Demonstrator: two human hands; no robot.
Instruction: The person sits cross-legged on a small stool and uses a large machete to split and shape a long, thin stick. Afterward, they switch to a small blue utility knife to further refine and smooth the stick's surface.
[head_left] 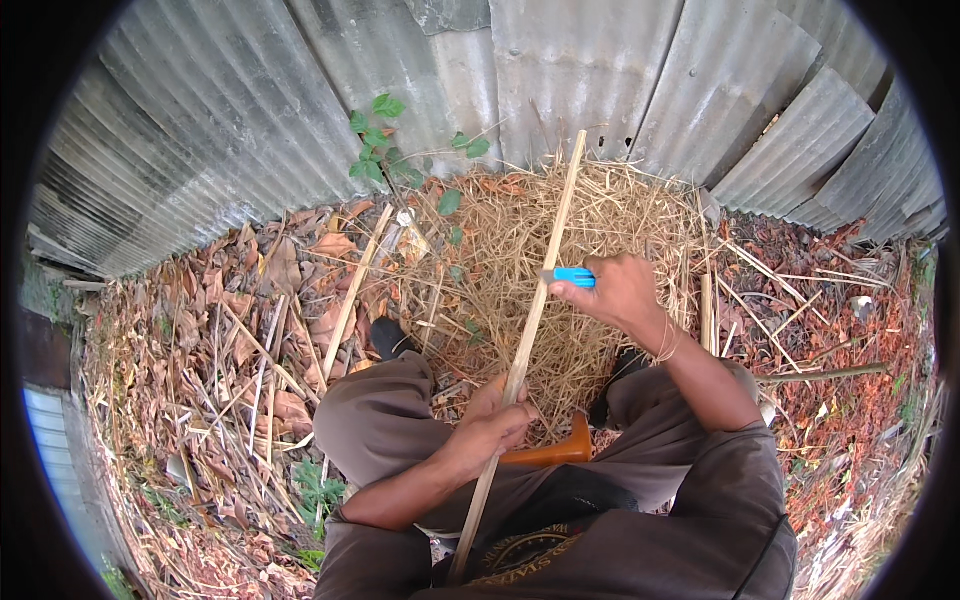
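Note:
A long, pale bamboo strip (560, 225) slants from my lap up and away toward the fence. My left hand (488, 422) is closed around its lower part, above my thighs. My right hand (622, 290) grips a blue-handled cutter knife (573, 277); its short blade meets the strip's right edge, about halfway along. Between my knees rests an orange-brown curved wooden handle (572, 446), its other end hidden by my lap and left hand.
Grey corrugated metal sheets (590, 80) form a fence across the far side. A heap of straw-like shavings (480, 260) lies before me. Dry leaves (285, 265) and loose bamboo pieces (355, 290) cover the ground to the left. A green climbing plant (375, 140) grows against the fence.

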